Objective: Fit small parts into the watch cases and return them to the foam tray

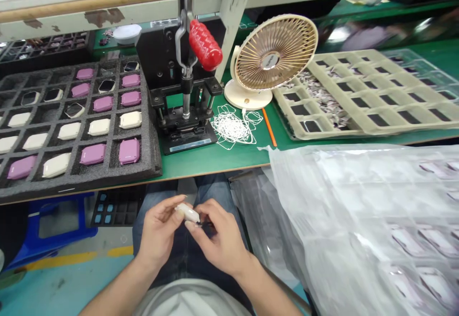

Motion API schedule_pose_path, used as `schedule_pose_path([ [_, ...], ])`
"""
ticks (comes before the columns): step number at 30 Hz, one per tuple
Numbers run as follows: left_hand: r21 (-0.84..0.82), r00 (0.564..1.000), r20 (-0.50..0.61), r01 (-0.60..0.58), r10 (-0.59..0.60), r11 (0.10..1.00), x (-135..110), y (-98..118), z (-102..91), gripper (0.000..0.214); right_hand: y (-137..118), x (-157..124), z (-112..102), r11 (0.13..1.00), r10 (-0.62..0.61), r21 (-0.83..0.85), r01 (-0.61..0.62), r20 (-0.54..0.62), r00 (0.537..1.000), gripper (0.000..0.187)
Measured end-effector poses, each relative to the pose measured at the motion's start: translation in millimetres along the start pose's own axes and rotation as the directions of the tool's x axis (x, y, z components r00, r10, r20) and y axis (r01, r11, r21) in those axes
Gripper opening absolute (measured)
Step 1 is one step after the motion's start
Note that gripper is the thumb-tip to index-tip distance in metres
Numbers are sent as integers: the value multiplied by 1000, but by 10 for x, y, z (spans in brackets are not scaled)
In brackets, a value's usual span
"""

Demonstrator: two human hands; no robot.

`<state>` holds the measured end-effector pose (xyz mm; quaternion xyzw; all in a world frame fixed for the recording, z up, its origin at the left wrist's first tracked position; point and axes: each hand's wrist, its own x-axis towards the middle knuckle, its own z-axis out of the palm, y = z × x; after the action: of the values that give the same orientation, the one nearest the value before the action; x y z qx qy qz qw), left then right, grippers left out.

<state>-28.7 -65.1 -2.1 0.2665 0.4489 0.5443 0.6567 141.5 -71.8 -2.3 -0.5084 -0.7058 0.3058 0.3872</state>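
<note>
Green workbench (222,160): grey foam tray (107,182) with most slots filled, lilac cases (129,151), cream cases (55,165) and dark-faced units (106,86) in rows; clear plastic sheeting (358,220) heaped at right; hand press (184,91) with red grip raised. Over the lap, left hand (158,232) closed around a cream case (187,213), right hand (218,239) pinching a small dark piece (206,223) at its end (too small to identify).

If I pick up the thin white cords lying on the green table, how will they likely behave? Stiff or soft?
The white cords are probably soft and floppy, because they lie in loose, curling loops. They look very thin, so they likely feel light. Since the loops cross in a tangled pile, they may lift together and snag.
</note>
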Motion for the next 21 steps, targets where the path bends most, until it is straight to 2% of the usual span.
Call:
schedule_pose_path([
  [2,6,1000,-9,15,-15,1000,14,10,-20,29,10,16,-32,997,-76,-6,77,95,993,5],
  [3,10,1000,-7,18,-18,1000,19,10,-27,27,20,18,-38,993,-118,-9,120,111,987,4],
  [7,16,999,2,-40,40,999,33,-27,-18,24,63,-4,9,981,-195,25,194,55,979,9],
  [10,66,995,-48,-81,84,995,53,-67,10,26,76,12,39,989,-117,102,112,42,992,7],
  [12,241,989,-40,-127,141,962,74,-62,27,28,75,70,11,987,-8,160,1,44,999,16],
  [13,375,977,8,-201,213,905,89,-44,32,31,71,114,-18,975,64,209,-72,48,997,24],
  [14,510,946,102,-315,307,801,106,-15,34,35,67,163,-52,949,135,278,-147,62,989,32],
  [15,612,887,237,-453,396,649,126,24,34,40,61,216,-88,906,199,361,-219,92,976,39],
  [17,653,704,521,-693,483,305,177,123,30,49,52,320,-154,781,286,520,-346,195,938,49],
  [18,620,616,625,-765,479,175,209,179,28,53,49,369,-182,714,303,578,-395,254,919,52],
  [19,585,553,691,-806,466,91,246,237,31,57,46,417,-208,661,309,611,-436,308,900,54],
  [20,559,512,727,-829,458,40,289,293,40,60,40,468,-237,631,316,619,-468,346,883,56],
  [21,548,489,739,-836,463,9,339,347,59,61,28,527,-273,637,324,601,-483,360,875,58],
])
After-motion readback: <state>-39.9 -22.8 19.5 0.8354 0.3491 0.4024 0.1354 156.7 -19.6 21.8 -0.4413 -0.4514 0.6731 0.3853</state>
